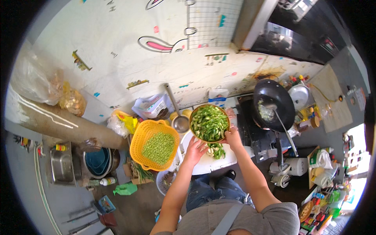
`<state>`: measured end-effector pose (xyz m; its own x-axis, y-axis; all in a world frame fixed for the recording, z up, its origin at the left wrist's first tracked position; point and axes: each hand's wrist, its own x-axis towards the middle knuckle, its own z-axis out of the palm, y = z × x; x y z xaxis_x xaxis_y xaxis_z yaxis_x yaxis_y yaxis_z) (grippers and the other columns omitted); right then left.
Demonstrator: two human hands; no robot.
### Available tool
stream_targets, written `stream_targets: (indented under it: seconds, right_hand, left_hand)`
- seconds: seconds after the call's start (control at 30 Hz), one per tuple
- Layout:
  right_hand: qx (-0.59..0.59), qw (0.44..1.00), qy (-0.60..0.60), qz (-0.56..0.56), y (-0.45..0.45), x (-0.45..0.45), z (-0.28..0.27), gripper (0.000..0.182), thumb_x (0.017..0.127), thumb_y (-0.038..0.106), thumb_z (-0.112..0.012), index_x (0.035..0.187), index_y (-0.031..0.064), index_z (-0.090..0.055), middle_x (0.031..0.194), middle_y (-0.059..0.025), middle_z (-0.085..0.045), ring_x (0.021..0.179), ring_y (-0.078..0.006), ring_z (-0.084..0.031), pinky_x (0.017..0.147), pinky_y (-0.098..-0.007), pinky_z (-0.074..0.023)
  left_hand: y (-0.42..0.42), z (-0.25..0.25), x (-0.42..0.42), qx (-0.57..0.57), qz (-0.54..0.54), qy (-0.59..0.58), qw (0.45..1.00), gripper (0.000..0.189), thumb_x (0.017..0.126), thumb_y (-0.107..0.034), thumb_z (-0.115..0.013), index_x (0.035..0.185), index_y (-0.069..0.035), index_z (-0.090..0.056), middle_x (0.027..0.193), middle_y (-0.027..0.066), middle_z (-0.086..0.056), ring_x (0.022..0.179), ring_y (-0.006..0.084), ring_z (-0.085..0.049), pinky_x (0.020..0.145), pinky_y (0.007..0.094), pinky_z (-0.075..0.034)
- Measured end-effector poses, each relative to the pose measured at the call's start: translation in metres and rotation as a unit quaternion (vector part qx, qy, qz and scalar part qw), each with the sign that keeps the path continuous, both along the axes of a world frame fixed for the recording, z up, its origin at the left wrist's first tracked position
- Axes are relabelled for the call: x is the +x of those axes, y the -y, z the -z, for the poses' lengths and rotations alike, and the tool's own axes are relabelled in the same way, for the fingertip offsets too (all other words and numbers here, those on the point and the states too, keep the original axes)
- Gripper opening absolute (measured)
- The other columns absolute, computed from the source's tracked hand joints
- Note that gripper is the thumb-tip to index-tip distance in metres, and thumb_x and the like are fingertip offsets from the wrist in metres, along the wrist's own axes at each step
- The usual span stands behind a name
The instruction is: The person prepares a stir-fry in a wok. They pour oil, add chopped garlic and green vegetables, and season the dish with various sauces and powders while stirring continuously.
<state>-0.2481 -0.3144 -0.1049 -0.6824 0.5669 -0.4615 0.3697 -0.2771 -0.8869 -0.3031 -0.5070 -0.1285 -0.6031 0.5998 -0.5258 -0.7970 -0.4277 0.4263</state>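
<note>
My right hand (233,138) grips the right rim of a round bowl (191,129) heaped with chopped green vegetables (209,122). At the bowl's lower left, my left hand (194,152) has its fingers spread close to the rim; whether it touches is unclear. Below the bowl, more chopped greens (216,151) lie on a white cutting board (232,155). On the right, a black wok (285,102) sits on the stove and contains pale chopped bits (265,113). A metal spatula (283,126) rests in it.
Left of the bowl are a metal ladle (180,124) and a yellow plastic basket (135,147) of green beans (158,148). The wok's handle (279,149) juts toward me. Bottles (311,113) and a silver lid (299,95) crowd the stove's far right. A sink (61,164) is at far left.
</note>
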Motion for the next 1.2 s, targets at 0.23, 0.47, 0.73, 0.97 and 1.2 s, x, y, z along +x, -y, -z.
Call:
stream_targets:
  seconds: [0.23,0.47,0.73,0.97,1.2]
  right_hand:
    - [0.042,0.996,-0.02,-0.078,-0.011,0.054,-0.074,0.024,0.087,0.002,-0.046,0.104,-0.0125,-0.054,0.091,-0.017,-0.062,0.078,-0.0254,-0.065,0.065,-0.0327,-0.0592]
    - [0.383,0.923,-0.034,-0.008,-0.095,0.159,-0.135,0.032,0.085,0.014,-0.06,0.111,-0.0041,-0.055,0.095,-0.0202,-0.064,0.075,-0.0285,-0.066,0.066,-0.035,-0.0513]
    - [0.597,0.748,0.262,-0.123,-0.22,0.269,-0.068,0.048,0.081,0.019,-0.061,0.123,0.0031,-0.042,0.097,-0.0179,-0.056,0.078,-0.0339,-0.064,0.063,-0.0413,-0.0525]
    - [0.546,0.804,0.125,-0.198,-0.271,0.312,-0.101,0.034,0.083,0.012,-0.057,0.112,0.0002,-0.045,0.093,-0.0202,-0.057,0.08,-0.0386,-0.061,0.066,-0.0452,-0.0502]
    - [0.574,0.782,0.134,-0.202,-0.317,0.361,-0.139,0.041,0.079,0.011,-0.059,0.119,0.0015,-0.05,0.094,-0.0155,-0.059,0.079,-0.0338,-0.061,0.066,-0.0424,-0.0497]
  left_hand:
    - [-0.03,-0.023,0.022,0.077,0.027,-0.083,0.993,0.054,0.079,-0.011,-0.055,0.13,-0.005,-0.04,0.126,0.0128,-0.051,0.113,0.0303,-0.052,0.093,0.0459,-0.047]
    - [-0.081,-0.055,0.057,0.113,0.044,-0.068,0.99,0.05,0.081,-0.018,-0.055,0.127,-0.005,-0.042,0.121,0.0125,-0.055,0.106,0.0294,-0.057,0.083,0.042,-0.053]
    - [-0.172,-0.071,0.08,0.102,0.002,-0.129,0.986,0.05,0.082,-0.014,-0.056,0.126,0.0,-0.037,0.119,0.0184,-0.054,0.107,0.0321,-0.056,0.088,0.0475,-0.052]
    - [-0.257,-0.083,0.056,-0.084,0.005,-0.191,0.978,0.066,0.08,-0.01,-0.06,0.133,-0.018,-0.023,0.127,0.0196,-0.04,0.105,0.0389,-0.054,0.081,0.0549,-0.052]
    - [-0.334,-0.139,0.064,-0.35,0.06,-0.401,0.845,0.066,0.076,-0.019,-0.067,0.133,-0.012,-0.033,0.121,0.014,-0.049,0.101,0.0301,-0.058,0.07,0.0484,-0.055]
